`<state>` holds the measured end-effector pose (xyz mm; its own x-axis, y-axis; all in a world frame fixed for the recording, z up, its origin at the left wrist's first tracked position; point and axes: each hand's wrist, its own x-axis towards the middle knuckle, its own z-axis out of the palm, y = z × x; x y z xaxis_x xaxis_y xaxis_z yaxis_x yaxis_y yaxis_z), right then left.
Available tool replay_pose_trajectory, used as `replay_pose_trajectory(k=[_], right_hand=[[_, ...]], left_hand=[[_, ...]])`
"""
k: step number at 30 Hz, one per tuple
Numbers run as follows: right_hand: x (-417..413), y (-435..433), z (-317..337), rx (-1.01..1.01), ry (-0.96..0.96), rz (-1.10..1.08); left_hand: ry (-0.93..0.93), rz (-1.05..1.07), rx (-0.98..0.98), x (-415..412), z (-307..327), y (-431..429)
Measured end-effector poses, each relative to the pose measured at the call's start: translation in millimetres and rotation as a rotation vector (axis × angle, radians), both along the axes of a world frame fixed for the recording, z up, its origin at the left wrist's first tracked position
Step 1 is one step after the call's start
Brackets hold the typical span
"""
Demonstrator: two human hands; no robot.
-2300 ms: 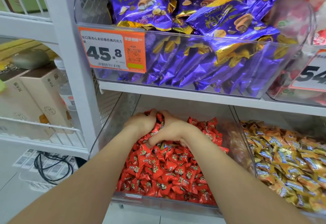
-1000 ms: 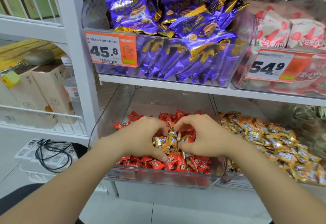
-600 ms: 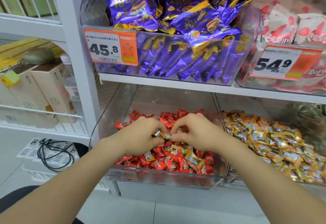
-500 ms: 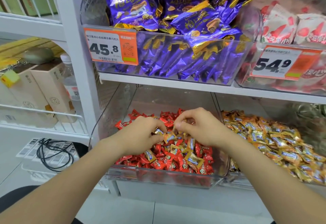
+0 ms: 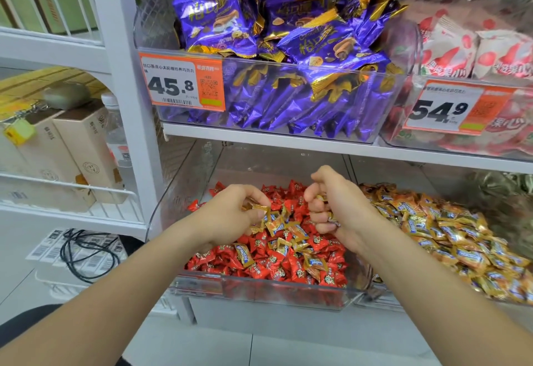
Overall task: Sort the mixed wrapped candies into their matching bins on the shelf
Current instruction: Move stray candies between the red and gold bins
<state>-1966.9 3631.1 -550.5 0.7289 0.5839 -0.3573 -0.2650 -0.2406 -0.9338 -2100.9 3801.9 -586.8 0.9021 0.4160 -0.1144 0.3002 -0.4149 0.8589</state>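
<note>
Head view, the only one. Lower shelf (image 5: 317,149), two clear bins side by side: red bin (image 5: 184,189) on the left, filled with red candies (image 5: 277,267); gold bin (image 5: 383,175) on the right, carrying the gold heap (image 5: 450,238). Both hands are over the red bin. The left hand (image 5: 230,212) pinches one gold candy (image 5: 259,208) between thumb and fingertips, just above the red pile. The right hand (image 5: 337,207) is clenched round several gold wrappers, whose foil shows between the curled fingers; how many it holds cannot be told. More stray gold candies (image 5: 277,225) lie loose on the red pile between the two hands and towards the bin's front, wrappers pointing every which way, with no common axis. Key relation: the gold heap lies to the right of both hands, just past the wall the bins share, and the right hand is the nearer, close to that wall. Judgement: the right hand likely carries its load across the wall first, while the left would have to cross the red bin or pass its candy over. Sorting is unfinished, as strays remain among the red.
</note>
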Motion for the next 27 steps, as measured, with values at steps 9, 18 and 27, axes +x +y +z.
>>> replay_pose_trajectory(k=[9, 18, 27], right_hand=[[4, 4, -8, -0.090, -0.525, 0.355], [3, 0, -16, -0.590, -1.180, 0.704], [6, 6, -33, -0.778, -1.160, 0.911]], left_hand=[[-0.039, 0.137, -0.334, 4, 8, -4], [-0.022, 0.278, -0.483, 0, 19, 1], [0.405, -0.187, 0.649, -22, 6, 15]])
